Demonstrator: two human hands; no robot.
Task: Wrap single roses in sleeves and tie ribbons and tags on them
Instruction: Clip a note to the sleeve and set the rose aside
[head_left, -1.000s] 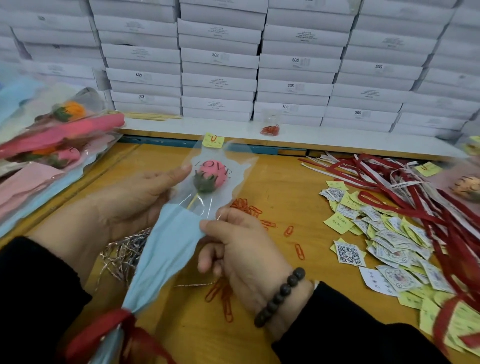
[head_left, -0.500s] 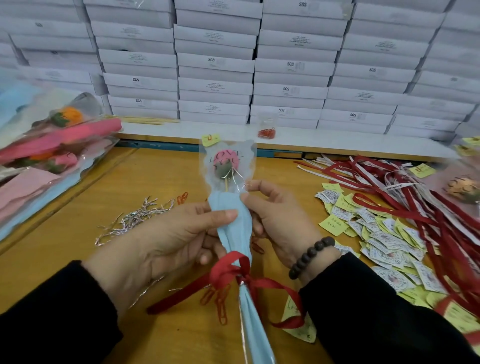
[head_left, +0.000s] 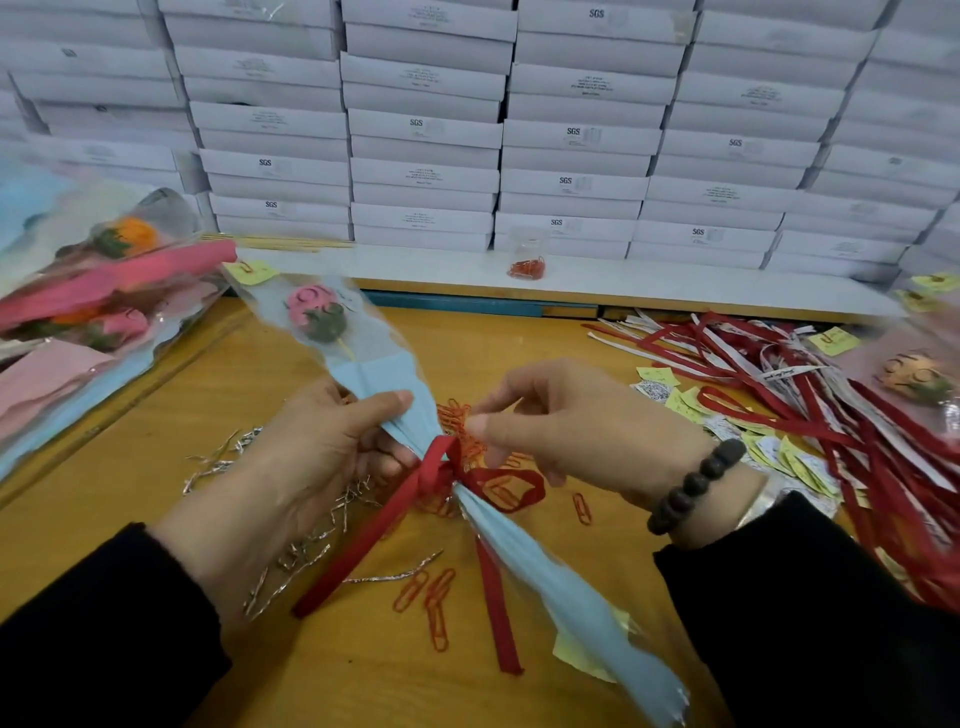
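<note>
Left hand (head_left: 306, 457) curled round the clear and pale blue paper sleeve (head_left: 384, 395), lifted over the yellow wooden table (head_left: 156, 441), pink knitted rose (head_left: 311, 306) inside near the top. Right hand (head_left: 561, 426) pinching finger and thumb right by the red ribbon bow (head_left: 447, 473); cannot tell what is held. Might pull the bow loose with a hard tug. Might crush the thin sleeve with a tight squeeze.

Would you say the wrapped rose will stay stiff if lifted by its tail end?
Probably not: the blue sleeve looks thin and crinkled below the ribbon, so it would likely flop. The rose head probably makes it top-heavy.
</note>
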